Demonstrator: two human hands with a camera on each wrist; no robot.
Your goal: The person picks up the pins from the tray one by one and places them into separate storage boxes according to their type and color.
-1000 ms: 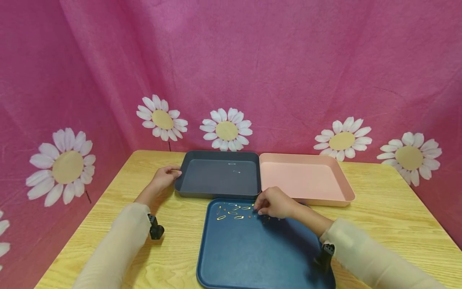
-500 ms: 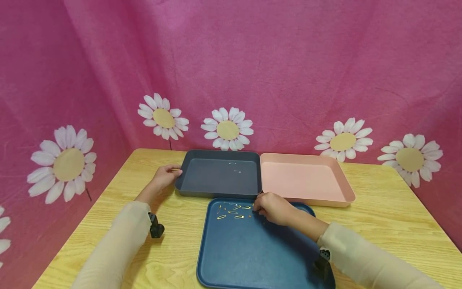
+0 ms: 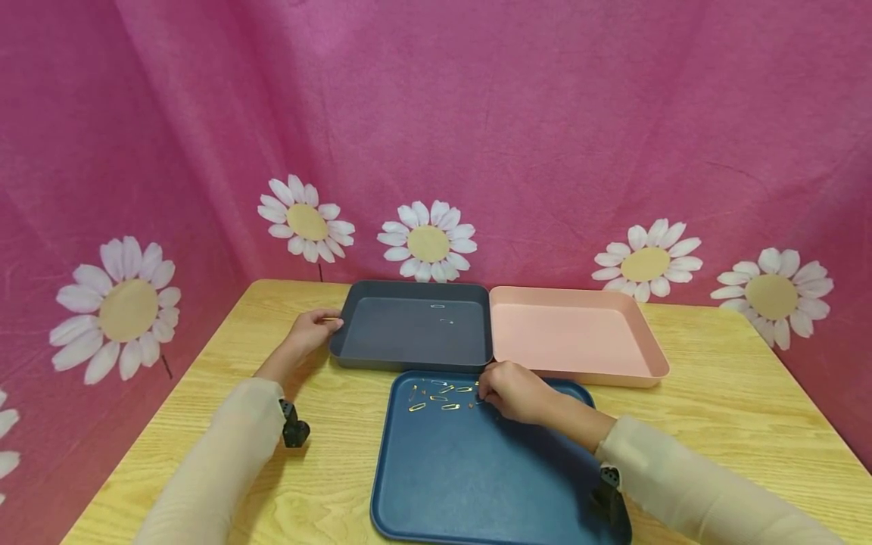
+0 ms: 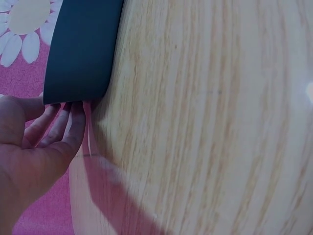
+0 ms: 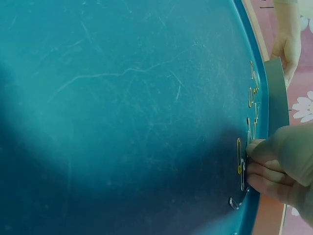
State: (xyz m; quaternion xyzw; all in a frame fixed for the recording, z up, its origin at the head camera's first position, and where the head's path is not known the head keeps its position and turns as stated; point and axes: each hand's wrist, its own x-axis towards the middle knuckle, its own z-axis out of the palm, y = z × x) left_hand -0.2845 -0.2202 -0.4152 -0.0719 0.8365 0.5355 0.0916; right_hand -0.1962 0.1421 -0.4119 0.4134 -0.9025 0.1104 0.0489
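Observation:
My right hand (image 3: 521,392) is low over the far edge of the blue tray (image 3: 477,484), thumb and curled fingers closing on a silver safety pin (image 5: 242,177) at the fingertips. Part of that pin is hidden by the fingers. Beside it lies a gold safety pin (image 5: 238,155). Several more gold and silver safety pins, among them one gold pin (image 3: 417,407), are spread along the far left of the blue tray. My left hand (image 3: 309,335) touches the left end wall of the dark grey tray (image 3: 344,333) with relaxed fingers, thumb near the rim.
Two silver safety pins, one being the upper pin (image 3: 437,306), lie inside the dark grey tray. A pink tray (image 3: 579,375) stands against its right side. All three trays are on a wooden table (image 3: 736,424), backed by a pink cloth (image 3: 545,136) with daisies.
My right hand has lowered slightly and its fingers have drawn together at the pins. The left hand stays at the dark grey tray. The pins in the grey tray have not moved.

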